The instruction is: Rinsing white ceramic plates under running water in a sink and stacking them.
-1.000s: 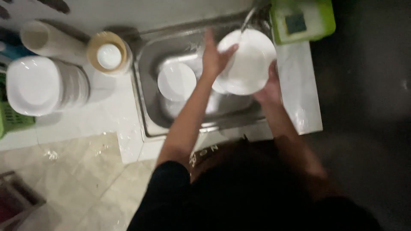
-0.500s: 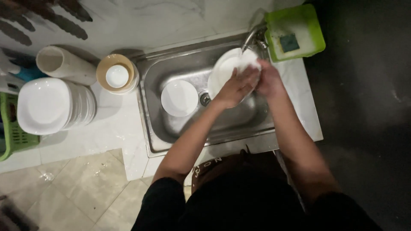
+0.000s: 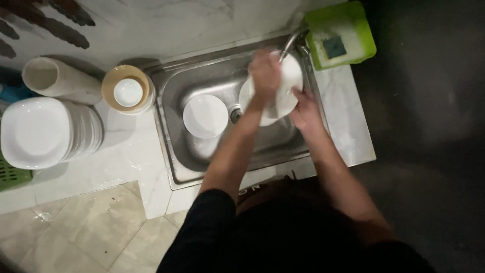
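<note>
Over the steel sink (image 3: 172,136) I hold a round white plate (image 3: 290,76) under the tap (image 3: 290,43). My right hand (image 3: 305,111) grips the plate's lower right rim. My left hand (image 3: 265,76) lies flat on the plate's face, blurred with motion. A second white dish (image 3: 204,116) rests in the sink basin to the left of the drain.
A tall stack of white plates (image 3: 43,131) stands on the counter at left. Behind it lie a pale cylindrical container (image 3: 55,78) and a tan bowl with a small white bowl inside (image 3: 126,91). A green tray with a sponge (image 3: 341,35) sits right of the tap.
The plate has shifted slightly toward the tap. My left hand has moved from the plate's lower part up across its face.
</note>
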